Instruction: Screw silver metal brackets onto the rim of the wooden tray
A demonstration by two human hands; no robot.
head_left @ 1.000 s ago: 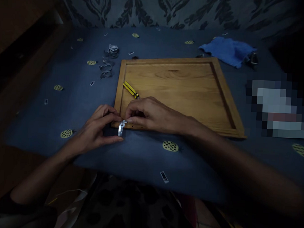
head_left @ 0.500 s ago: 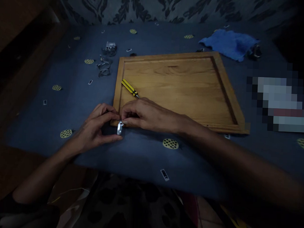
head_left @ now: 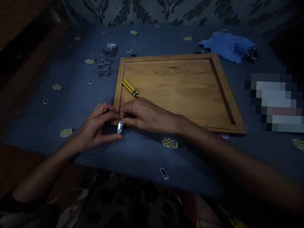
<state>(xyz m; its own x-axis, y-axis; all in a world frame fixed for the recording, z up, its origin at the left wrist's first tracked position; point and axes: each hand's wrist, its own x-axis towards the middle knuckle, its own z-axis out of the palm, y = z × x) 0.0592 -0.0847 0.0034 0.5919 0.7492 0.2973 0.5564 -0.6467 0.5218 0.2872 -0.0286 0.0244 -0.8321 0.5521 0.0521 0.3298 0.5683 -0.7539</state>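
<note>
A small shiny metal band clamp (head_left: 119,128) stands between my hands at the near left corner of a framed wooden board (head_left: 173,84). My left hand (head_left: 97,126) holds it between the fingers above and the thumb below. With thumb and forefinger pinched, my right hand (head_left: 142,115) works at the clamp's upper end; its fingertips hide part of the metal there. Just beyond the right knuckles, a yellow-and-black screwdriver (head_left: 129,87) lies on the board, its tip hidden by the hand.
More metal clamps (head_left: 104,67) lie left of the board on the blue patterned cloth (head_left: 137,157). A crumpled blue rag (head_left: 228,45) rests at the back right, with a dark object (head_left: 253,54) beside it. Further right is a pixelated patch.
My right fingertips have shifted slightly left over the clamp's top, and less of its upper end shows. My left hand keeps its hold; the screwdriver and board stay put.
</note>
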